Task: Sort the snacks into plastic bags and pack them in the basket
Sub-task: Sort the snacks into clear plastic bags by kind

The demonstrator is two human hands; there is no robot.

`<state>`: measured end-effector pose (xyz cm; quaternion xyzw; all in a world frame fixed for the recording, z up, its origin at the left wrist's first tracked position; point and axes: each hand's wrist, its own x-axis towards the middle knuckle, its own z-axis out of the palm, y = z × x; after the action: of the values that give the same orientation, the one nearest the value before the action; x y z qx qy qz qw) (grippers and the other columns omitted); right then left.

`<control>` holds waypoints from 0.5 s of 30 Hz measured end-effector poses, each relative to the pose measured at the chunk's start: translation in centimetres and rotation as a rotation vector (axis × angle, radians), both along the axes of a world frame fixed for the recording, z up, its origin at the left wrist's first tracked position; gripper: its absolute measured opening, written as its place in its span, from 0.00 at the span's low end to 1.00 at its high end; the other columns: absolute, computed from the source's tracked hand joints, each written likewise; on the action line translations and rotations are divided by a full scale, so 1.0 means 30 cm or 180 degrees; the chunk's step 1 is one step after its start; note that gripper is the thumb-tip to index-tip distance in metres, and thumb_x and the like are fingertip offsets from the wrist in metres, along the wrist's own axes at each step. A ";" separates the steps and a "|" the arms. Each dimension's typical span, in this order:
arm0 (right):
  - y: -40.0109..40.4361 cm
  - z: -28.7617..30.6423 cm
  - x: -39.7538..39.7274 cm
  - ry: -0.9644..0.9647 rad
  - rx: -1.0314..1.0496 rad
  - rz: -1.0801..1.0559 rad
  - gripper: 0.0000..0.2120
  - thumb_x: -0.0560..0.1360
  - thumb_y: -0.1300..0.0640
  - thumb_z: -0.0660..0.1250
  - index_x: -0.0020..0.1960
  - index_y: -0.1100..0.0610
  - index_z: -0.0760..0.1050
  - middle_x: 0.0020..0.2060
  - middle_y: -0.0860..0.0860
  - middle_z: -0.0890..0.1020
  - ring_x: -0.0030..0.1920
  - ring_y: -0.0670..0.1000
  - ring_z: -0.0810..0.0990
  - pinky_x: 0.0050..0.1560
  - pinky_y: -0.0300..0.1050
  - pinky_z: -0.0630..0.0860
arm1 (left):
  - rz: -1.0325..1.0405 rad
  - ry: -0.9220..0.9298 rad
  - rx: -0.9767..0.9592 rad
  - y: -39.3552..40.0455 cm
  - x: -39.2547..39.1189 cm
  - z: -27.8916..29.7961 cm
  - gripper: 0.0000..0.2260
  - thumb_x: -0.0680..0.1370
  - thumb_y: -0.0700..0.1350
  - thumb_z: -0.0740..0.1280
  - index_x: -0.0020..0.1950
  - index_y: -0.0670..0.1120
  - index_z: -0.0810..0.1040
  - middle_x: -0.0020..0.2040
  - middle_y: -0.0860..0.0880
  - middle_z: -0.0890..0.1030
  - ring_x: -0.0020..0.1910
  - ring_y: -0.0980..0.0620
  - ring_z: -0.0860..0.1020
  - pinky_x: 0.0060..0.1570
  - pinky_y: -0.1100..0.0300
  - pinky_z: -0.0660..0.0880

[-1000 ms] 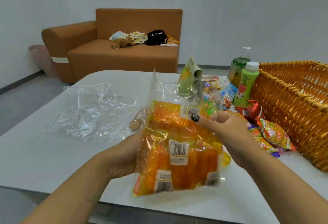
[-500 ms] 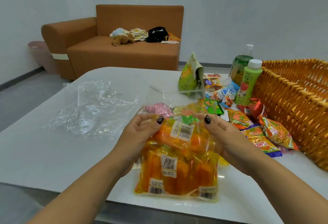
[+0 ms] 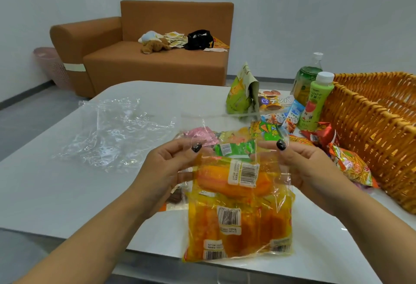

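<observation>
I see both hands up over the near edge of the white table [image 3: 56,193], holding a clear plastic bag [image 3: 238,193] between them. The left hand [image 3: 171,171] pinches the bag's left side near the top and the right hand [image 3: 301,166] pinches the right side, thumbs on the front. Inside the bag I make out orange snack packs [image 3: 238,223] with barcode labels, one lying crosswise above the others. More snacks [image 3: 351,166] lie loose on the table just beside the wicker basket [image 3: 371,130] at the right, with two bottles [image 3: 317,101] standing near its rim. Empty crumpled plastic bags [image 3: 112,132] lie well to the left.
</observation>
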<state>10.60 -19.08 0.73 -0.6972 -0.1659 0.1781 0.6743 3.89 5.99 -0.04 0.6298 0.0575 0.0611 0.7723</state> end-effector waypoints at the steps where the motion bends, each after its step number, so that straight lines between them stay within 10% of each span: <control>1: -0.002 0.010 -0.003 0.0004 0.0073 -0.0012 0.22 0.65 0.39 0.73 0.54 0.50 0.83 0.52 0.54 0.85 0.52 0.56 0.84 0.48 0.52 0.82 | 0.0007 0.0005 0.0005 0.001 -0.002 0.000 0.13 0.71 0.43 0.67 0.54 0.43 0.82 0.49 0.43 0.86 0.48 0.46 0.84 0.39 0.56 0.82; 15: -0.077 0.062 0.022 -0.0680 -0.0535 -0.0313 0.12 0.66 0.55 0.71 0.46 0.60 0.84 0.41 0.55 0.86 0.42 0.49 0.85 0.34 0.35 0.77 | -0.0158 -0.0154 0.1023 0.045 -0.002 0.028 0.14 0.70 0.46 0.68 0.54 0.44 0.84 0.46 0.57 0.85 0.50 0.61 0.81 0.45 0.70 0.76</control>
<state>11.27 -21.40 2.60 -0.7735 -0.1868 0.0829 0.6000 3.83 7.33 0.79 0.7447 0.0128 0.0656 0.6640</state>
